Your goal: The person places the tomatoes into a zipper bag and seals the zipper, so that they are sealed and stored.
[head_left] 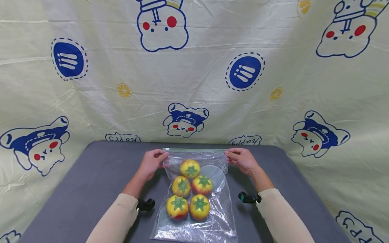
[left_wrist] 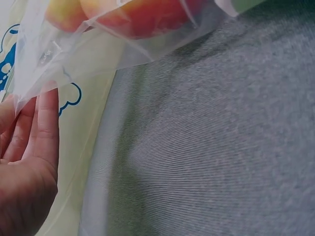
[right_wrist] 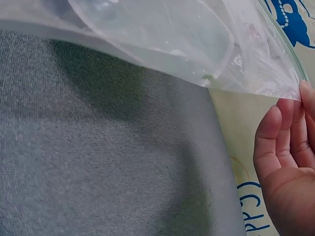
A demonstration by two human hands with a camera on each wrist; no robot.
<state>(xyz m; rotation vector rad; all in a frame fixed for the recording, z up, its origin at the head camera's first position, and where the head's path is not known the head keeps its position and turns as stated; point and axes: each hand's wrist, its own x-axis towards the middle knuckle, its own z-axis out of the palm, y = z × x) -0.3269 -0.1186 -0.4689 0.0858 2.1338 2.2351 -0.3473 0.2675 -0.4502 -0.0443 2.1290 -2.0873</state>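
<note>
A clear zip bag (head_left: 220,209) stretches between my two hands, its green-edged zip strip (head_left: 194,150) running across the top. Several yellow-red fruits (head_left: 177,206) with green star-shaped tops show through the plastic. My left hand (head_left: 152,162) pinches the top left corner, near a white slider (head_left: 165,149). At the opposite top corner, my right hand (head_left: 242,159) pinches the plastic between thumb and fingers. A pale round disc (head_left: 216,175) shows through the bag, right of the fruits. In the right wrist view, the bag's edge (right_wrist: 256,91) is raised off the table.
A dark grey cloth-covered table (head_left: 100,189) lies under the bag. Behind it hangs a pale printed curtain (head_left: 206,101), which comes close to the table's far edge. Black bands with camera mounts (head_left: 146,204) sit at both wrists.
</note>
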